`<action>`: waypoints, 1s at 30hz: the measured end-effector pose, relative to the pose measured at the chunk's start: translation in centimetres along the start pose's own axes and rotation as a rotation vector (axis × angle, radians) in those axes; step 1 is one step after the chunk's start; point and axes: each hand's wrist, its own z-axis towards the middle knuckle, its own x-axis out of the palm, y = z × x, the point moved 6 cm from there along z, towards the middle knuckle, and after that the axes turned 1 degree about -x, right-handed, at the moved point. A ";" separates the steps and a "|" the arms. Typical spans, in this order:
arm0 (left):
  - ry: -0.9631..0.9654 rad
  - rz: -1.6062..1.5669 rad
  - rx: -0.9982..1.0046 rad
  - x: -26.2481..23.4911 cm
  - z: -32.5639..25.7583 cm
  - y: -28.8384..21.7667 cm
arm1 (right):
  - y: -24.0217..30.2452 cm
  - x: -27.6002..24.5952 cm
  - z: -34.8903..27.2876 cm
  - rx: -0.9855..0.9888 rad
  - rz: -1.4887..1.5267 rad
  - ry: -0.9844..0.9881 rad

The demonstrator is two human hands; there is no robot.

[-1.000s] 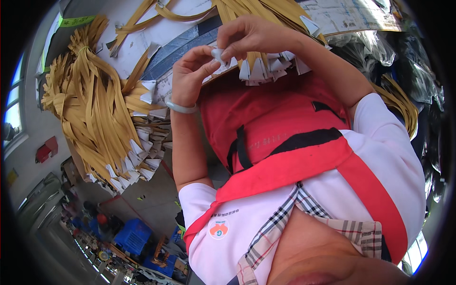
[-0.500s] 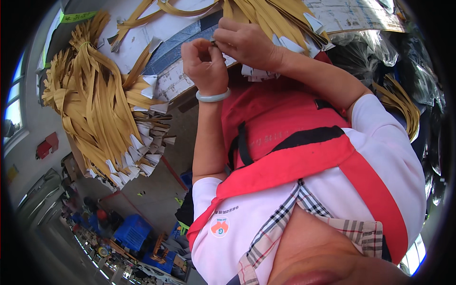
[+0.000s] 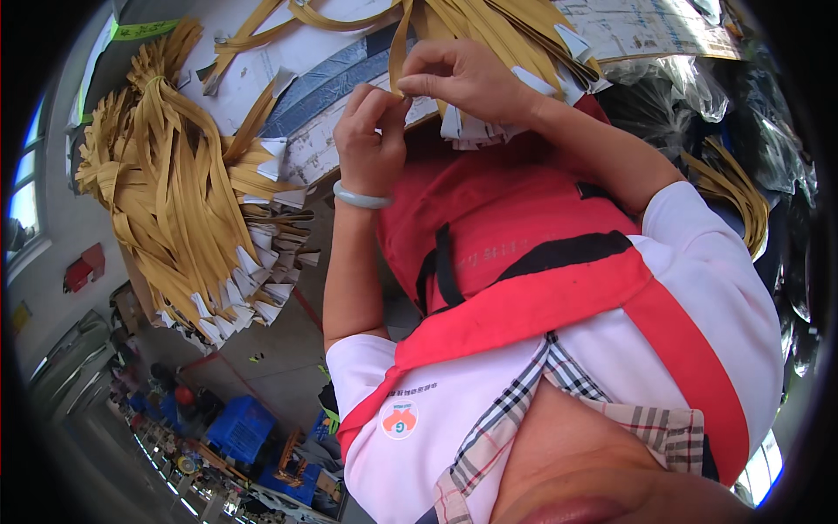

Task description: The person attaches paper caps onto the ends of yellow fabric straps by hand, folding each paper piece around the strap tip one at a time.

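Observation:
My left hand (image 3: 371, 135), with a pale bangle (image 3: 360, 196) at the wrist, pinches the end of a tan zipper strip (image 3: 399, 54) at the table's near edge. Close beside it, my right hand (image 3: 471, 83) has thumb and forefinger together on the same end. A small dark spot shows between the fingertips, too small to name. From there the strip runs up toward a spread of tan zippers (image 3: 476, 31) on the table, their white ends hanging at the near edge. To the left lies a big tied bundle of tan zippers (image 3: 175, 192), also with white ends.
Blue wrapped material (image 3: 319, 83) lies on the white worktable (image 3: 305, 144). Clear plastic bags (image 3: 676, 96) are piled at the right, near another tan zipper bundle (image 3: 731, 196). A red apron (image 3: 497, 227) covers my front. Blue crates (image 3: 243, 428) stand on the floor at lower left.
Both hands have come slightly down toward me, the left also a little leftward. A tan strip now shows stretched between the fingertips and the zippers above.

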 end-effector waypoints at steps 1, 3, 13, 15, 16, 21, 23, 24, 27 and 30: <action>-0.002 -0.004 0.002 0.3 -0.3 -0.4 | 0.2 -0.5 0.0 0.001 -0.005 0.000; -0.055 -0.149 -0.119 0.0 -0.5 -1.3 | -0.4 -2.0 0.3 0.082 0.122 0.004; -0.880 -0.110 -0.312 -15.6 -3.2 6.4 | -2.4 -8.8 -1.0 0.288 -0.118 -0.162; -0.719 -0.110 -0.332 -13.7 -3.0 6.5 | -2.1 -8.9 -1.5 0.145 -0.273 -0.096; -0.550 -0.145 -0.366 -11.3 -3.0 6.9 | -2.0 -9.1 -1.8 0.149 -0.279 -0.101; -0.099 -0.055 -0.273 1.2 0.1 2.7 | -0.2 -7.1 -2.2 0.080 -0.458 0.121; -0.104 -0.087 -0.340 4.2 2.5 2.8 | -0.7 -7.2 -2.1 0.087 -0.473 0.099; -0.111 -0.089 -0.341 5.5 3.8 3.7 | -0.9 -7.1 -2.0 0.092 -0.486 0.080; 0.041 0.219 -0.323 8.8 6.8 5.2 | -1.1 -7.0 -2.3 0.092 -0.525 0.063; -0.027 -0.514 -0.454 9.2 6.2 6.1 | -0.9 -7.7 -2.9 0.121 -0.388 -0.005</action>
